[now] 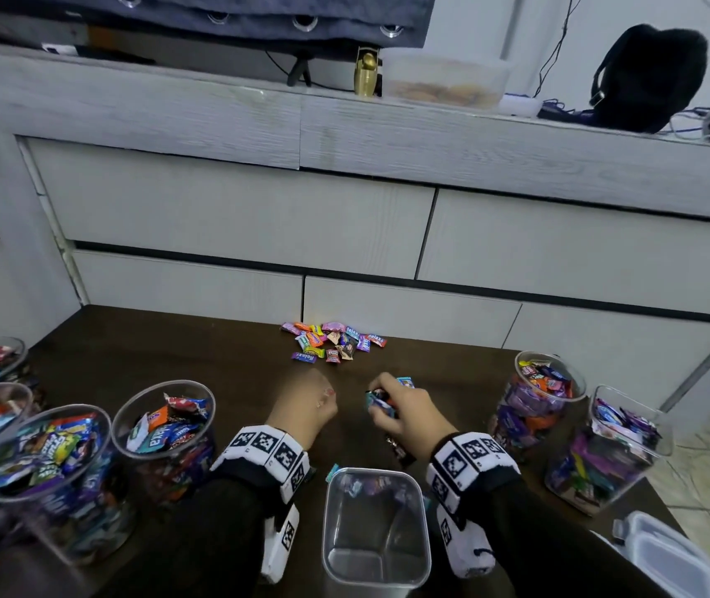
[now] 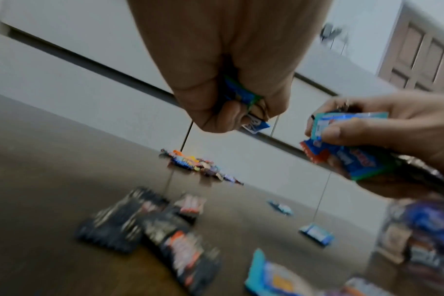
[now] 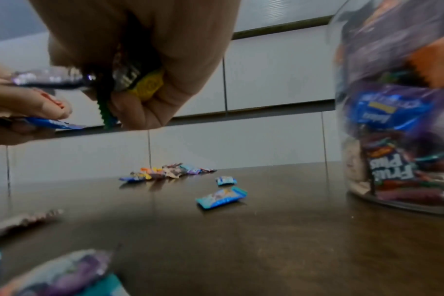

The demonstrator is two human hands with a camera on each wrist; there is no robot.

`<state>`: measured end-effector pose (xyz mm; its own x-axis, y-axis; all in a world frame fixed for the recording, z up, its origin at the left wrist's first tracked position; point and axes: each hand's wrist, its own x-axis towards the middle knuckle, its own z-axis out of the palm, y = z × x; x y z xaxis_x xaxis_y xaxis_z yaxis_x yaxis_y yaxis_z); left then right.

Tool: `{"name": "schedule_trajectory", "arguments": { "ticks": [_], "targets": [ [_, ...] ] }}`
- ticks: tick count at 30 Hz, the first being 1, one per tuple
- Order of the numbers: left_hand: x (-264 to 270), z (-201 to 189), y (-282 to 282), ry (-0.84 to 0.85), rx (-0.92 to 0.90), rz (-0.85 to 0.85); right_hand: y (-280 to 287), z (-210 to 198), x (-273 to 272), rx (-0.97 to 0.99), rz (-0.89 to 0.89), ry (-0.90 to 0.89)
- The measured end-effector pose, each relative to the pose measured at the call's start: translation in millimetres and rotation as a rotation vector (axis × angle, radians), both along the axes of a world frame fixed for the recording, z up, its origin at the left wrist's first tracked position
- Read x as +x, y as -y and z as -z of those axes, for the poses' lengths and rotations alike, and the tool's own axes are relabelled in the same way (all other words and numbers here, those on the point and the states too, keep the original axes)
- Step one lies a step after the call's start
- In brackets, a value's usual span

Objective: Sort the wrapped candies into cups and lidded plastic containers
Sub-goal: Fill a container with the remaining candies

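On the far left of the dark wooden table [image 1: 215, 364] stand clear cups full of wrapped candies, the nearest two being a wide cup [image 1: 46, 481] and, just right of it, another cup [image 1: 165, 438] with blue and orange wrappers on top. Right of these, the left hand [image 1: 303, 405] hangs above the table with its fingers curled tight around a few blue-wrapped candies [image 2: 243, 96], their ends poking out between the fingers in the left wrist view. Beyond the hands, against the white drawer fronts [image 1: 258, 217], lies the unsorted candy pile [image 1: 333, 340], a small heap of pink, orange, purple and blue wrappers. Nearest the camera, between the two wrists, sits an open rectangular container [image 1: 372, 528], nearly bare inside, with loose candies on the table around it. Just right of the left hand, close but apart, the right hand [image 1: 402, 410] grips a bundle of candies [image 2: 342, 140]: blue and teal wrappers fan out from between thumb and fingers, and the right wrist view shows a yellow one and a green edge in the same clutch. Two blue candies [image 3: 222, 197] lie loose on the table between the pile and the right side. Farther right stand a round clear cup [image 1: 536, 399] packed with purple and orange wrappers and a square container [image 1: 607, 451], also full. At the far right edge lie white lids [image 1: 664, 554], stacked.
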<state>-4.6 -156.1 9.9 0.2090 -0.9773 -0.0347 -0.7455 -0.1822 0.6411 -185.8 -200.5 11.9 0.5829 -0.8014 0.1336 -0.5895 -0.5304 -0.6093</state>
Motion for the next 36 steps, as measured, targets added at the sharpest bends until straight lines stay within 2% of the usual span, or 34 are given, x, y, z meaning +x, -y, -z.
{"name": "schedule_trajectory", "arguments": {
  "ticks": [4,6,10,13,17,24,31,36],
  "targets": [
    [-0.9,-34.6,-28.3,-0.199,-0.181,0.028,-7.0,-10.5,-13.4,0.005,0.108,0.203],
    [-2.7,-53.3,-44.6,-0.242,-0.26,0.059,-11.3,-18.5,-18.8,-0.019,0.145,0.271],
    [-18.4,-84.2,-78.0,-0.208,-0.408,0.204,-22.1,-33.5,-26.6,-0.048,0.197,0.322],
    [-34.3,-95.4,-101.2,-0.154,-0.428,0.338,-32.1,-40.9,-30.3,-0.063,0.224,0.336],
    [-48.7,-91.7,-122.7,0.03,-0.345,0.523,-46.3,-48.7,-34.2,-0.107,0.238,0.372],
    [-58.6,-82.0,-131.3,0.313,-0.132,0.622,-59.7,-54.6,-35.9,-0.13,0.199,0.35],
    [-60.3,-83.8,-120.2,0.586,-0.054,0.707,-63.6,-58.4,-33.6,-0.126,0.175,0.324],
    [-60.2,-83.6,-118.0,0.665,-0.092,0.737,-63.0,-57.8,-32.8,-0.133,0.164,0.332]
  ]
}}
